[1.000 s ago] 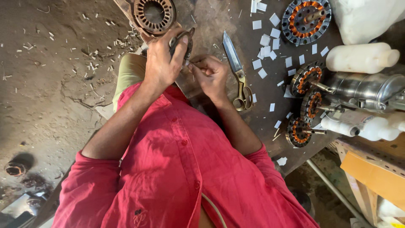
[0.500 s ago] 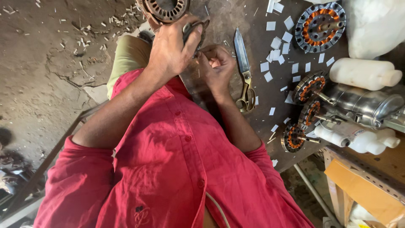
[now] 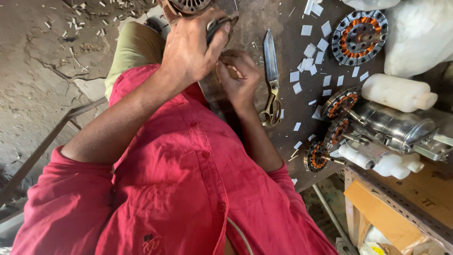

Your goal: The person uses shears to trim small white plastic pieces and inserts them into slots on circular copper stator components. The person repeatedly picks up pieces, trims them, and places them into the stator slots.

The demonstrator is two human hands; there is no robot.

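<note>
My red shirt [image 3: 179,189] fills the near part of the view, both sleeves rolled up my forearms. Past it, my left hand [image 3: 191,49] is wrapped tight around a dark round motor part [image 3: 218,24], thumb and fingers clamped over its rim at the near edge of the workbench [image 3: 283,137]. My right hand [image 3: 238,78] sits just beside it, fingertips pinched narrow at the part's edge; whatever they grip is too small for me to make out. To the right of that hand lie the scissors [image 3: 271,75], blades pointing away from me, among scattered white paper slips [image 3: 309,63]. Further right sit small copper-wound stators [image 3: 339,105], a shiny metal motor housing [image 3: 394,123] and white plastic bottles [image 3: 396,92]. Farthest off are a larger wound stator [image 3: 359,37] and another round stator [image 3: 188,4] at the top edge.
</note>
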